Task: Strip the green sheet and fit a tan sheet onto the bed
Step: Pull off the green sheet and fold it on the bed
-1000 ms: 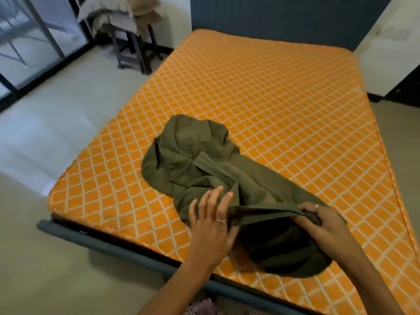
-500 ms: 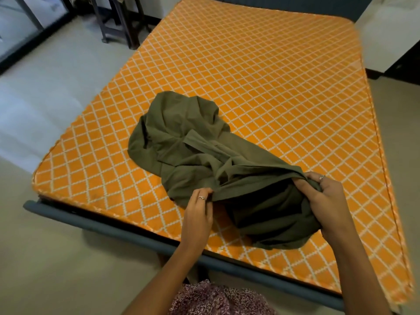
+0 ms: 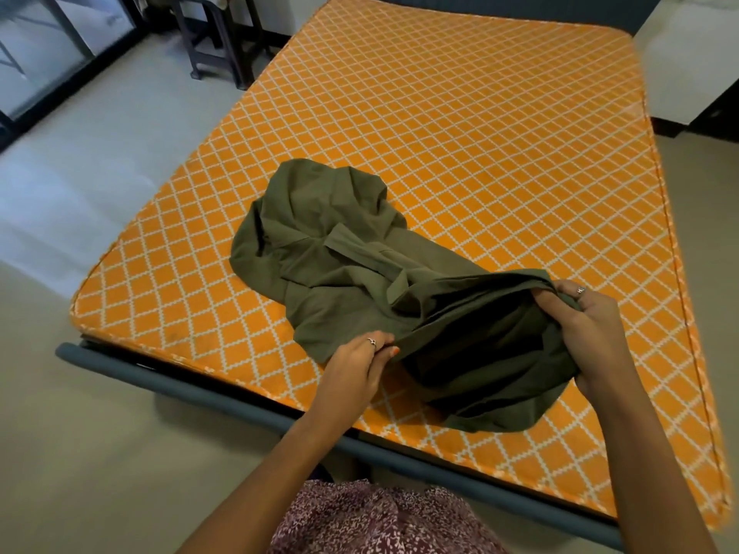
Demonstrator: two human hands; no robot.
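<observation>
The green sheet (image 3: 340,257) lies bunched in a heap on the bare orange mattress (image 3: 480,133), near the bed's front edge. My left hand (image 3: 360,365) pinches a hem of the sheet at the heap's near left side. My right hand (image 3: 588,329) grips a gathered fold at the heap's right end, lifted slightly off the mattress. Between the two hands the cloth is stretched into a band over a dark hollow. No tan sheet can be made out.
A grey bed frame rail (image 3: 200,389) runs along the front of the mattress. A dark stool (image 3: 212,46) stands on the floor at the far left, beside a glass door (image 3: 48,46). A dark headboard (image 3: 520,6) closes the far end.
My left hand went from lying flat on the heap to pinching its near hem. My right hand has lifted its fold a little higher. The view has tilted down toward the bed.
</observation>
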